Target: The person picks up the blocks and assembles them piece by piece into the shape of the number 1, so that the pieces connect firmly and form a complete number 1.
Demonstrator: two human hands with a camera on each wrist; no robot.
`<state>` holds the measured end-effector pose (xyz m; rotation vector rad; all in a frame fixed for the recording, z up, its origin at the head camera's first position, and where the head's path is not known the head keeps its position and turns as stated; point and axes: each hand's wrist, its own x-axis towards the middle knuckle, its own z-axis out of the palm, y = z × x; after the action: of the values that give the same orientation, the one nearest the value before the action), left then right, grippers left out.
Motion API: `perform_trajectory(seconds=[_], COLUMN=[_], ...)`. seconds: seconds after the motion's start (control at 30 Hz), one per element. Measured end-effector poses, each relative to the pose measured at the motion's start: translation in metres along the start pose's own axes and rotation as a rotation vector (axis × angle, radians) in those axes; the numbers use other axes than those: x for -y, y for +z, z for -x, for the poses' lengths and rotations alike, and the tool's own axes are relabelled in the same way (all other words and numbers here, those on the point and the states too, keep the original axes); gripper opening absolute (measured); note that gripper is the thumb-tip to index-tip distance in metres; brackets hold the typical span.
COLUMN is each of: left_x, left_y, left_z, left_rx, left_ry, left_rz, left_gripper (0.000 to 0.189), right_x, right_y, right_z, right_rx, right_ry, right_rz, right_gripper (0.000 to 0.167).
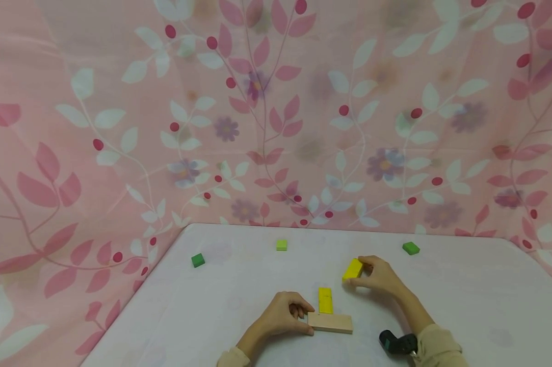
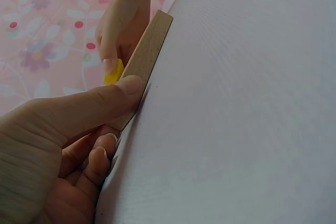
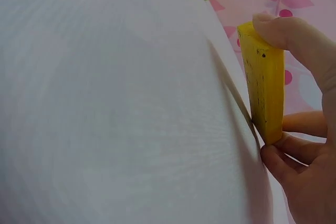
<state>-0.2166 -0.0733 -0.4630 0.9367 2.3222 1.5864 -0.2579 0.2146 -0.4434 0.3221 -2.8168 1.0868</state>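
Observation:
In the head view my left hand (image 1: 285, 313) pinches the left end of a plain wooden block (image 1: 333, 322) near the table's front. The left wrist view shows the thumb lying on the face of that wooden block (image 2: 147, 51). My right hand (image 1: 381, 278) holds a yellow block (image 1: 352, 269) further back and to the right. In the right wrist view this yellow block (image 3: 264, 85) stands between thumb and fingers, with small dark marks on it. A second yellow block (image 1: 325, 300) lies just behind the wooden one, seemingly touching its back edge.
Toward the back of the white table (image 1: 239, 285) lie a dark green block (image 1: 198, 260) at left, a light green block (image 1: 282, 245) in the middle and a green block (image 1: 411, 248) at right. A black device (image 1: 397, 342) is at the right wrist. Floral cloth (image 1: 276, 127) hangs behind.

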Motion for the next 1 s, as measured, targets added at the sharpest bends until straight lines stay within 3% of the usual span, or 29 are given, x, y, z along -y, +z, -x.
perform_trajectory(seconds=[0.47, 1.0], left_x=[-0.001, -0.002], left_y=[0.0, 0.0], left_z=[0.0, 0.001], left_rx=[0.0, -0.002], left_ry=[-0.005, -0.007], left_rz=[-0.009, -0.009], left_gripper=[0.032, 0.032], right_x=[0.001, 0.006], right_y=[0.01, 0.009], right_z=[-0.015, -0.024], right_rx=[0.037, 0.125], right_ry=[-0.064, 0.004], right_rz=[0.141, 0.125], right_gripper=[0.091, 0.091])
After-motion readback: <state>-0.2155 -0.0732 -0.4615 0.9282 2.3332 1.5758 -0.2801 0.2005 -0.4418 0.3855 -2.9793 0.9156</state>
